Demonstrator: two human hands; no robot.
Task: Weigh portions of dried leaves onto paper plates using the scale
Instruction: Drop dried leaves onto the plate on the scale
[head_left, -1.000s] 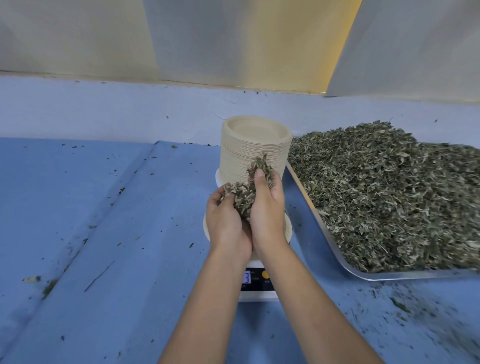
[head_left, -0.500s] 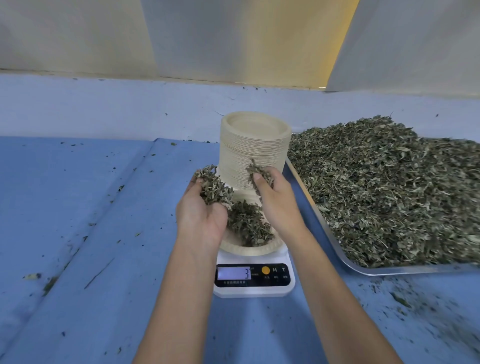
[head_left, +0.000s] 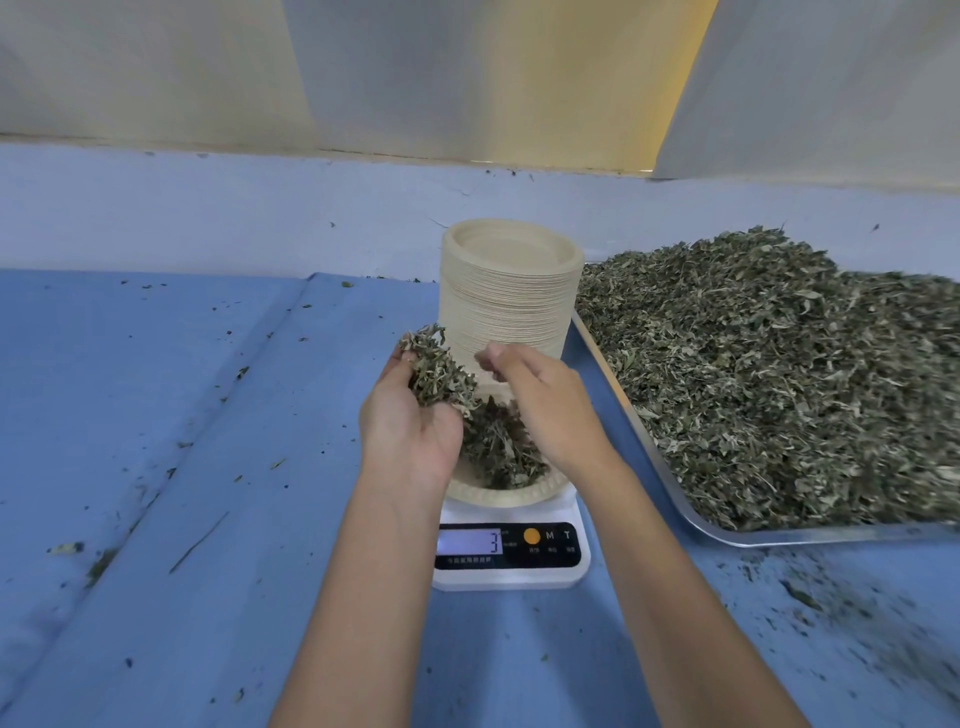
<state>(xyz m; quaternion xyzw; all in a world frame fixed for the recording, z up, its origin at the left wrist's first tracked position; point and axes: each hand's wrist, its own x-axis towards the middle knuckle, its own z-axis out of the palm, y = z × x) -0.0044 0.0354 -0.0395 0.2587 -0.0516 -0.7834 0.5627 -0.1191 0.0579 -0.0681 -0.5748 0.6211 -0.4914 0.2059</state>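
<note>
So compared to half a second back, the right hand (head_left: 550, 415) has dropped its tuft. Its fingers are loosely bent now, with no leaves in it that I can see. It hangs over the paper plate (head_left: 498, 496) on the scale (head_left: 511, 571). The left hand (head_left: 410, 431) is still cupped around a clump of dried leaves (head_left: 436, 374), just left of the plate and above it. The pile on the plate (head_left: 498, 447) looks a bit bigger, and the display (head_left: 470, 542) still reads 3. The stack of plates (head_left: 509, 301) sits right behind the scale, and the tray (head_left: 779, 535) heaped with leaves is on the desk (head_left: 208, 467) to the right.
</note>
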